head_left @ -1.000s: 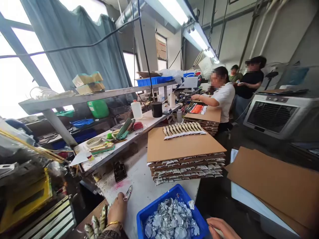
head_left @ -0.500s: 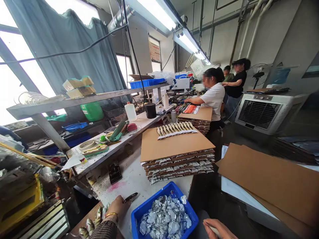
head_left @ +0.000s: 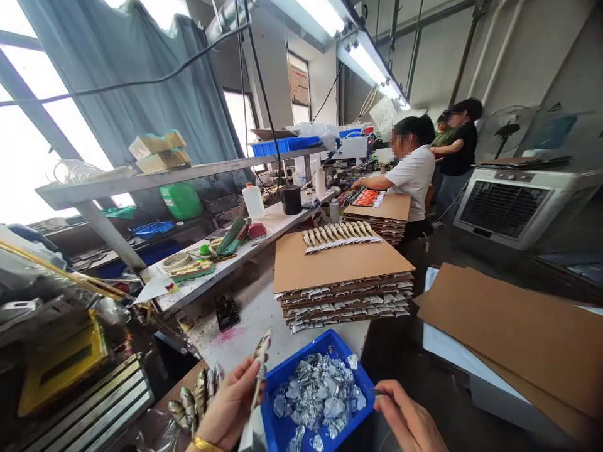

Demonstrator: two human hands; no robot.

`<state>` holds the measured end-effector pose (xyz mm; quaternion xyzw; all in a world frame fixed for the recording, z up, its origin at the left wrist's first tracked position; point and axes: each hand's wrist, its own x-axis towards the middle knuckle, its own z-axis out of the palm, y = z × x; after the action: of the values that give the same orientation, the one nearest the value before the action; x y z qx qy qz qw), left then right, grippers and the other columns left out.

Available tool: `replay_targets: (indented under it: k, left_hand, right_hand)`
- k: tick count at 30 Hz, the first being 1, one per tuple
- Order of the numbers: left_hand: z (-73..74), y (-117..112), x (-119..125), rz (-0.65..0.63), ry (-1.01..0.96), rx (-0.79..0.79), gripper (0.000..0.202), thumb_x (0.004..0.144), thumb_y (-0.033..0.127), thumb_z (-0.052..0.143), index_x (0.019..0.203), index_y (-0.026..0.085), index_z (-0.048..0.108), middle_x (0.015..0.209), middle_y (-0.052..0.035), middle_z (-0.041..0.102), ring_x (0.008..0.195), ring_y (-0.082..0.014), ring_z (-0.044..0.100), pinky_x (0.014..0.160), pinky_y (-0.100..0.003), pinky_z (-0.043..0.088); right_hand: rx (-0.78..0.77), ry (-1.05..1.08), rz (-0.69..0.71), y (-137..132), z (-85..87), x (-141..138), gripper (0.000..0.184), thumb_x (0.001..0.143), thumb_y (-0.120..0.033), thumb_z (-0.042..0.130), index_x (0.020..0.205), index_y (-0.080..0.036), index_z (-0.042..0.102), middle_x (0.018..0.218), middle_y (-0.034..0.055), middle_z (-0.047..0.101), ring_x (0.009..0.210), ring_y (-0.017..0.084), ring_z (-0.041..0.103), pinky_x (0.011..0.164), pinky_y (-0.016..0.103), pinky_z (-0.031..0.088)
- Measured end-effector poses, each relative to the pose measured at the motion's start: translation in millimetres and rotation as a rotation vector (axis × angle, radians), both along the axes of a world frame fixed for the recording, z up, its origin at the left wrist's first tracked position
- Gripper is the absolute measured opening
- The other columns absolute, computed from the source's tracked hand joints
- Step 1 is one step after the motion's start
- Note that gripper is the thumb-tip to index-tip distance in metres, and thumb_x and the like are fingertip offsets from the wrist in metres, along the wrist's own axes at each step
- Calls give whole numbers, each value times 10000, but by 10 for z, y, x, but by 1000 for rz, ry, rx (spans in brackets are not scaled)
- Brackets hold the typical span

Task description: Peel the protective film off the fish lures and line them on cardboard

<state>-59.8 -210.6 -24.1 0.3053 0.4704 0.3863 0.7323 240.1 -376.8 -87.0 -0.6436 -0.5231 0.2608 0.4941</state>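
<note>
A fish-shaped lure (head_left: 264, 346) with dark bars stands tilted in my left hand (head_left: 235, 395), pinched between thumb and fingers beside the blue bin. My right hand (head_left: 407, 414) is closed at the bin's right edge around a slim tool whose dark tip (head_left: 378, 392) shows; its kind is unclear. Crumpled silver foil pieces (head_left: 320, 389) fill much of the blue bin (head_left: 363, 376). Left of my left hand lie several more fish-shaped lures (head_left: 200, 392). A row of similar lures (head_left: 336, 233) with white ends rests on the stacked cardboard (head_left: 325, 270).
A black tray-like object (head_left: 227, 312) lies on the white table (head_left: 254, 301). Loose cardboard sheets (head_left: 513, 314) are at the right. Bottles and tape stand on the raised shelf (head_left: 226, 270). A co-worker in a white shirt (head_left: 417, 172) sits further back near another stack.
My left hand has lifted a lure from the table and turned it upright near the bin. My right hand has moved up to the bin's right edge. The view has shifted slightly.
</note>
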Motion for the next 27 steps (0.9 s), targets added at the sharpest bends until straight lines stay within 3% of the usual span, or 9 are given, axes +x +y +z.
replay_targets:
  k: [3, 6, 9, 14, 21, 27]
  left_hand:
    - [-2, -305, 449, -100, -174, -20, 468, 574, 367, 969, 888, 147, 702, 695, 36, 553, 546, -50, 496, 464, -164, 391]
    - [-45, -527, 842, -172, -288, -34, 457, 646, 389, 935, 932, 123, 697, 727, 22, 560, 554, -45, 504, 463, -159, 368]
    - [-97, -679, 1069, -252, -367, -55, 480, 682, 416, 911, 972, 96, 701, 697, 18, 546, 559, -60, 514, 461, -171, 368]
    - [-151, -844, 1141, -334, -412, -125, 502, 712, 416, 889, 1039, 77, 713, 701, 13, 557, 556, -64, 519, 474, -185, 406]
    - [-203, -958, 1081, -333, -430, -153, 427, 729, 407, 872, 955, 94, 691, 728, 5, 562, 536, -59, 516, 446, -175, 387]
    - [-189, -984, 1039, -368, -439, -162, 433, 749, 399, 858, 1003, 89, 694, 693, 14, 529, 534, -52, 477, 445, -163, 350]
  right_hand:
    - [108, -143, 95, 105, 184, -122, 354, 1058, -493, 438, 900, -243, 632, 676, -18, 583, 549, 129, 551, 527, 201, 467]
    - [163, -207, 155, 139, 357, -203, 315, 1070, -409, 446, 933, -229, 665, 772, 6, 645, 657, 134, 613, 625, 209, 491]
    - [163, -238, 152, 124, 451, -191, 311, 1063, -393, 463, 931, -220, 685, 818, 28, 696, 722, 159, 658, 682, 240, 508]
    - [139, -252, 137, 88, 441, -152, 295, 1030, -420, 504, 932, -216, 692, 844, 39, 737, 702, 171, 675, 665, 256, 535]
    - [101, -270, 139, 93, 434, -228, 328, 1023, -435, 498, 895, -214, 704, 809, 31, 737, 649, 156, 654, 653, 252, 535]
    - [-23, -186, 269, 68, 479, -195, 385, 1034, -464, 479, 833, -209, 687, 673, -11, 636, 570, 129, 542, 556, 226, 464]
